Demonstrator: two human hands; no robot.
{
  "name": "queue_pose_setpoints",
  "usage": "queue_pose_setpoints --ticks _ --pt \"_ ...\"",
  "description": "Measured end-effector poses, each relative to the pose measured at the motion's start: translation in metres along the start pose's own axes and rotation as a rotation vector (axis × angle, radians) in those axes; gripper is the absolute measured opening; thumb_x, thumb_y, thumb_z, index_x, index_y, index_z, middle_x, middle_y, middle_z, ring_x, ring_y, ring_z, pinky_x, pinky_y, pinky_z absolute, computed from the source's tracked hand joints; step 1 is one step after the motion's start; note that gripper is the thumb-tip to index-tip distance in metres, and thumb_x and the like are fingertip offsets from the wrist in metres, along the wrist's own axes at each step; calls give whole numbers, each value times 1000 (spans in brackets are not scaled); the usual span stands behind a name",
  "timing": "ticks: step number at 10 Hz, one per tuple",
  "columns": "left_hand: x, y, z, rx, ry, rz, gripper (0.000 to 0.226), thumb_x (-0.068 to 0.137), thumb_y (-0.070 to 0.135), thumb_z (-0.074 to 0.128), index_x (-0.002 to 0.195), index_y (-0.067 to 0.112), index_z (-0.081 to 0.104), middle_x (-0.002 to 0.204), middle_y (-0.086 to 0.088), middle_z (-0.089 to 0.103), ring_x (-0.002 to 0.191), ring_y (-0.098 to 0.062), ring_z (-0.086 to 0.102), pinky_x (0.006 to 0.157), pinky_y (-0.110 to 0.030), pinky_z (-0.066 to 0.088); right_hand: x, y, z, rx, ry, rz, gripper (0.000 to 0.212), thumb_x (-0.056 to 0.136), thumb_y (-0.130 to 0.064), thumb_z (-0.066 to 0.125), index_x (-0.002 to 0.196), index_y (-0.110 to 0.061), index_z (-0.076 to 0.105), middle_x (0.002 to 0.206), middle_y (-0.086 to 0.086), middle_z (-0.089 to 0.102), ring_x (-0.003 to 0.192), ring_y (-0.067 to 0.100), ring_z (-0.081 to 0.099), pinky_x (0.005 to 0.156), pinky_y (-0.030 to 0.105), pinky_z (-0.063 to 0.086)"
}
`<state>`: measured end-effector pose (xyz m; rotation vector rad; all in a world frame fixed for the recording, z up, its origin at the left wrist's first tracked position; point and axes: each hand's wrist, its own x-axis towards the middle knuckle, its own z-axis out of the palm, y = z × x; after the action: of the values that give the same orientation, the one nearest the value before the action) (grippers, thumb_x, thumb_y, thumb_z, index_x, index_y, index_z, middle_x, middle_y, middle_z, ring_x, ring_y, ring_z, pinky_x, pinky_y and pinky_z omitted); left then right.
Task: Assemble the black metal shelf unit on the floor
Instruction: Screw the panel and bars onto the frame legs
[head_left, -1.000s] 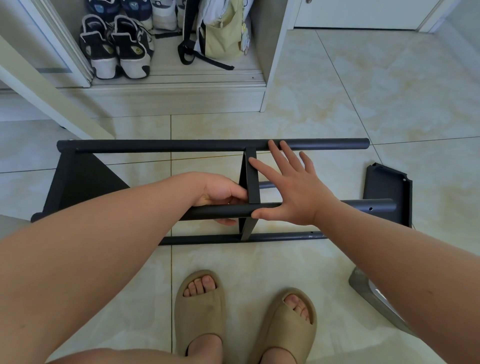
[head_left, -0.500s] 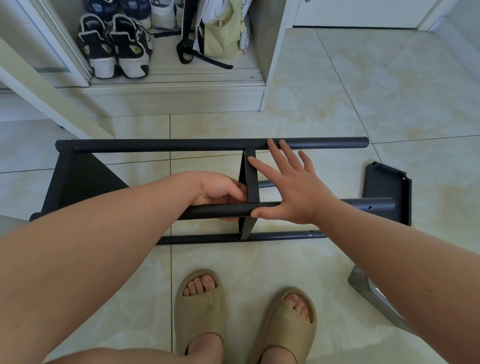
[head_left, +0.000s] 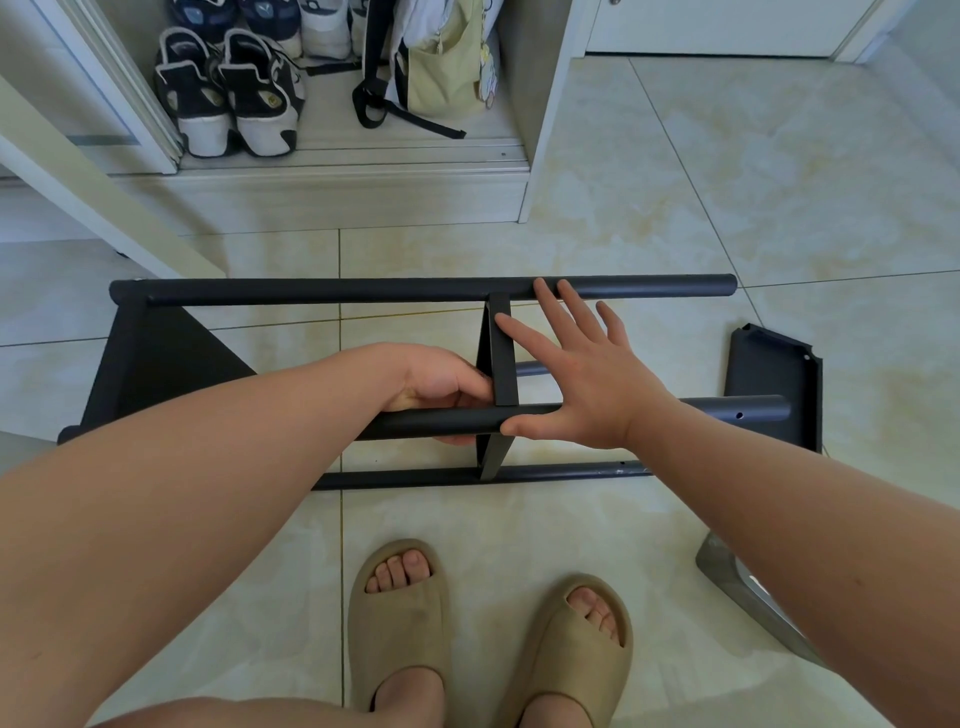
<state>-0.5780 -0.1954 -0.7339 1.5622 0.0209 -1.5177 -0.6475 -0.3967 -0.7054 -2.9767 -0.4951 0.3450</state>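
Black metal shelf unit (head_left: 322, 293): part-built, lying on its side on the tiled floor (head_left: 727, 182), straight ahead of the person's feet; matt dark finish throughout.
Tubes: three round bars run left to right, parallel. The far tube (head_left: 649, 286) forms the unit's far edge, the near tube (head_left: 431, 423) sits raised on the near side, and the floor tube (head_left: 415, 475) lies lowest. Small holes show near the right ends of the near and floor tubes.
End panel (head_left: 156, 358): flat black sheet closing the unit's left end.
Middle panel (head_left: 501, 358): seen almost edge-on as a narrow strip, crossing from the far tube to the floor tube at about mid-length.
Left hand (head_left: 441, 384): inside the unit, just left of the middle panel; fingers curled round the near tube, thumb touching the panel.
Right hand (head_left: 587, 379): inside the unit, just right of the middle panel; fingers straight and spread, forefinger against the panel, thumb tip on the near tube.
Loose panel (head_left: 774, 374): black, standing beside the unit's right end.
Grey part (head_left: 743, 587): on the floor, near-right of the unit, partly hidden by the right forearm.
Sandals (head_left: 400, 613): beige, on the unit's near side.
Cabinet (head_left: 363, 197): pale, beyond the unit; holds shoes (head_left: 228, 93) and a bag (head_left: 447, 67).
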Motion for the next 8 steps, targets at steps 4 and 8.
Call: queue_pose_setpoints --ticks 4,8 --pt "1 -3 -5 -85 -42 30 22 93 3 54 85 15 71 93 -9 72 86 -21 67 96 -42 50 0 1 1 4 5 -1 108 67 -97 26 158 -47 -3 168 2 -19 154 25 -22 124 57 -3" --pt "0 0 1 -3 38 -8 14 97 13 56 101 12 69 93 -7 70 89 -20 64 94 -38 52 0 0 1 3 2 2 109 66 -97 25 158 -47 -3 168 3 -19 154 25 -22 124 57 -3"
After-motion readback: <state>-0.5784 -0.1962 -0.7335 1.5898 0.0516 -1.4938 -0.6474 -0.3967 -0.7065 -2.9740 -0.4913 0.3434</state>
